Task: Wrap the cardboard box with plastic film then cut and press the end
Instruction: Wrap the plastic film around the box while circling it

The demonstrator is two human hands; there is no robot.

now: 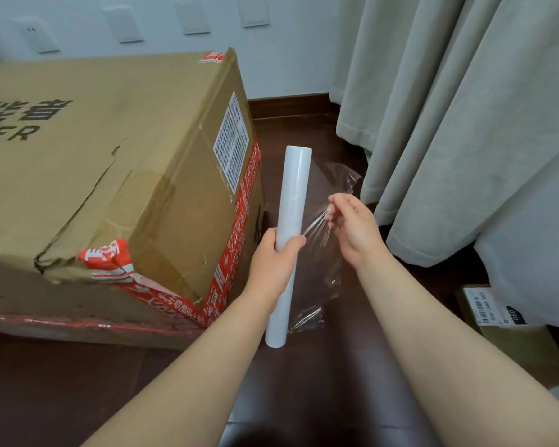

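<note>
— So, gripping what?
— Clutching the plastic film roll (292, 201) upright in the left hand (271, 266), pinching its loose film end (317, 225) with the right hand (355, 227).
— And seeing the cardboard box (110, 156) where?
— Resting on the dark floor (46, 382), just left of the roll, not touching.

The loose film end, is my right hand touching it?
Touching. The head view shows the right hand pinching the loose film end, drawn taut off the roll.

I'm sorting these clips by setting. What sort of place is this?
Probably a room in a home: floor-length curtains, a dark wooden floor, wall sockets and a large cardboard box standing on the floor.
</note>
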